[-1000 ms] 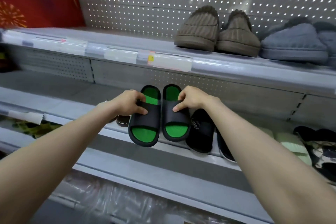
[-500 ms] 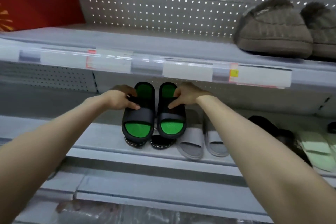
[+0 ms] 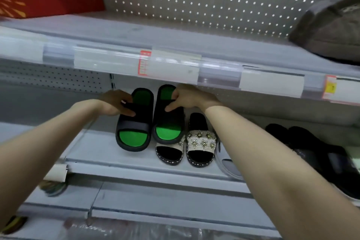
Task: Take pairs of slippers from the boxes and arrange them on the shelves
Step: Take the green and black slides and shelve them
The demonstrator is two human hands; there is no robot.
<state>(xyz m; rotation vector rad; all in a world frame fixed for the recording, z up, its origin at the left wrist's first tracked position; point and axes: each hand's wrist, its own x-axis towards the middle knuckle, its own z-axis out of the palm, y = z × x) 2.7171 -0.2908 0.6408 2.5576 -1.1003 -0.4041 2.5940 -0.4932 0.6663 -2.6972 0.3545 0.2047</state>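
Note:
Two black slippers with green insoles are side by side over the middle shelf (image 3: 109, 154). My left hand (image 3: 115, 103) grips the strap of the left slipper (image 3: 134, 122), thumb on top. My right hand (image 3: 185, 99) grips the strap of the right slipper (image 3: 168, 121), whose toe overlaps a jewelled sandal. Both slippers point toes toward me, under the upper shelf's edge. I cannot tell whether their soles rest on the shelf.
A pair of black sandals with white jewelled straps (image 3: 200, 142) sits just right of the green pair. Dark slippers (image 3: 311, 154) lie farther right. The upper shelf (image 3: 175, 64) carries price labels and a brown fuzzy slipper (image 3: 331, 35). Plastic wrap (image 3: 116, 230) lies below.
Both hands have carried the green pair leftward along the middle shelf and deeper under the upper shelf, now beside the jewelled sandals. The view has moved closer and left.

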